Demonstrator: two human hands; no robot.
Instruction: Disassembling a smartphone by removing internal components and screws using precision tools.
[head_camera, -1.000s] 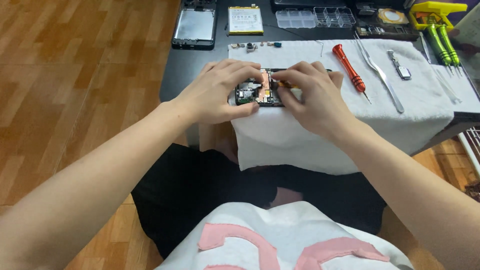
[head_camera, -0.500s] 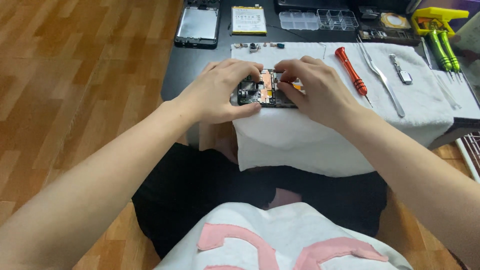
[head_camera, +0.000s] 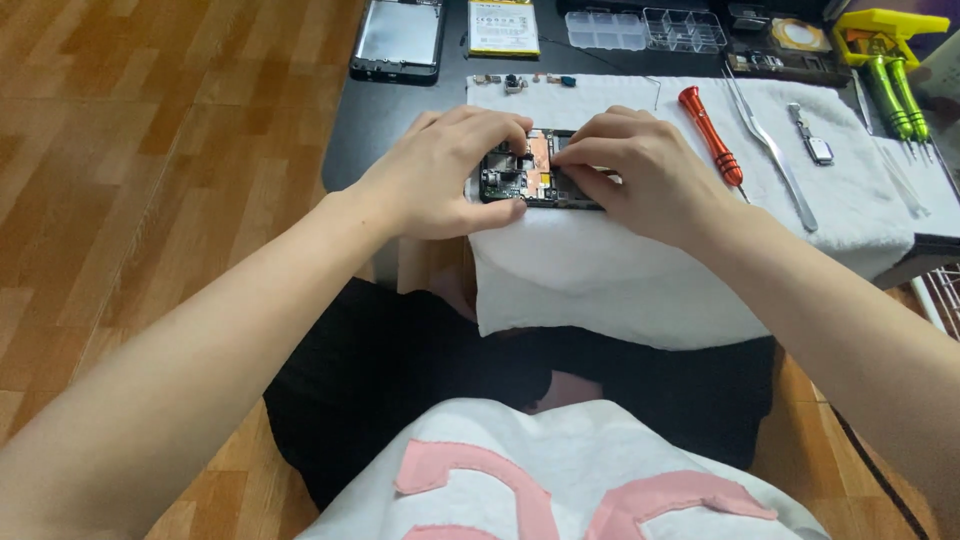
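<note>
An opened phone body (head_camera: 530, 175) with a bare circuit board and an orange patch lies on a white towel (head_camera: 640, 270) at the near edge of a black table (head_camera: 385, 115). My left hand (head_camera: 440, 170) grips its left end, thumb below and fingers over the top. My right hand (head_camera: 640, 170) covers its right part, fingertips pressed on the board next to the orange patch. What lies under the fingers is hidden.
On the towel to the right lie an orange-handled screwdriver (head_camera: 708, 135), metal tweezers (head_camera: 770, 150) and a small metal piece (head_camera: 815, 145). At the back are a phone frame (head_camera: 398, 38), a yellowish battery (head_camera: 503, 25), clear parts boxes (head_camera: 645, 28), green screwdrivers (head_camera: 893, 95) and several small parts (head_camera: 525, 80).
Both hands stay on the phone body. My right fingers have shifted slightly over the board; the view has tilted a little.
</note>
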